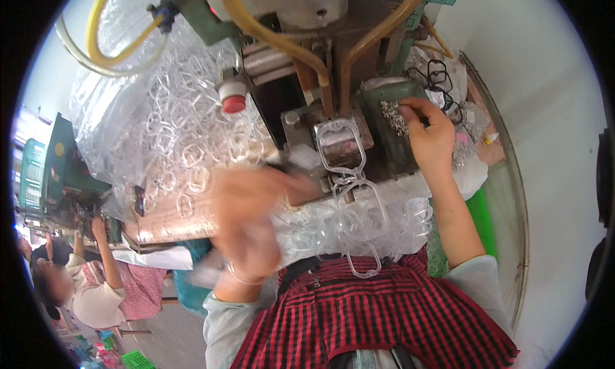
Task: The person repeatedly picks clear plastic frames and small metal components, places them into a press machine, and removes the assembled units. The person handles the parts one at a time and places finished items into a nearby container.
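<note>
My right hand reaches to a pile of small silvery metal pieces on a dark green tray. Its fingers are drawn together at the pile; whatever sits between them is too small to make out. A clear plastic eyeglass frame rests with one rim on the metal block of the machine, the other rim hanging toward me. Left of it, my left hand is smeared by motion, so its fingers cannot be read. More clear frames lie heaped on plastic sheeting in front of me.
Many clear frames cover the wooden bench at left, beside a red button. Yellow hoses run down the machine. Black frames lie at back right. Another person sits at a green machine far left.
</note>
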The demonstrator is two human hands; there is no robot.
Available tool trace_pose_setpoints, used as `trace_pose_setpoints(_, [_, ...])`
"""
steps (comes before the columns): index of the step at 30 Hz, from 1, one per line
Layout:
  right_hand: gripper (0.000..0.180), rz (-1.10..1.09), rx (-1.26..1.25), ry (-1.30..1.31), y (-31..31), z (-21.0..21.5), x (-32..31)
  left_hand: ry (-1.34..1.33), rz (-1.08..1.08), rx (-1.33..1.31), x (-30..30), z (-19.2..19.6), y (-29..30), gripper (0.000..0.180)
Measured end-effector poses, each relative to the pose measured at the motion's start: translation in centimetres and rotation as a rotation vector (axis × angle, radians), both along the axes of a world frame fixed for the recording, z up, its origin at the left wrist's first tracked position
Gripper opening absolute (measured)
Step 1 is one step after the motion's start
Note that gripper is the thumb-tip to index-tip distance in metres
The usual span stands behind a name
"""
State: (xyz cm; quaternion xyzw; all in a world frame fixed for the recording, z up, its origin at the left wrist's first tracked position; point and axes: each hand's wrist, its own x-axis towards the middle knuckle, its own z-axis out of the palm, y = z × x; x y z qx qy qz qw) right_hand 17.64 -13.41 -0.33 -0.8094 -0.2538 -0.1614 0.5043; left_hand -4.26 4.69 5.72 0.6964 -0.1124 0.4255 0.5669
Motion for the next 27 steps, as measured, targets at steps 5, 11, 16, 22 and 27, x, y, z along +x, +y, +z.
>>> trace_pose_setpoints(5, [0.008,0.456,0.284,0.089,5.0,3.4,-4.4,0.418,-0.653,-0.031,-1.8,-3.1,-2.3,0.018])
trace_pose_setpoints(11, [0.043,0.551,0.565,0.359,6.6,2.3,-5.9,-0.122,0.085,-0.233,-0.6,-0.2,2.5,0.010])
trace_pose_setpoints(16, [0.048,0.602,0.638,0.477,6.6,2.5,-6.1,-0.132,0.357,0.023,3.5,3.6,3.0,0.015])
trace_pose_setpoints(22, [0.054,0.584,0.652,0.681,4.9,5.2,-7.9,-0.163,0.293,-0.022,3.8,3.4,3.3,0.017])
trace_pose_setpoints(27, [0.054,0.592,0.110,0.249,1.6,5.0,-6.6,0.087,0.232,0.202,1.3,-0.8,0.4,0.016])
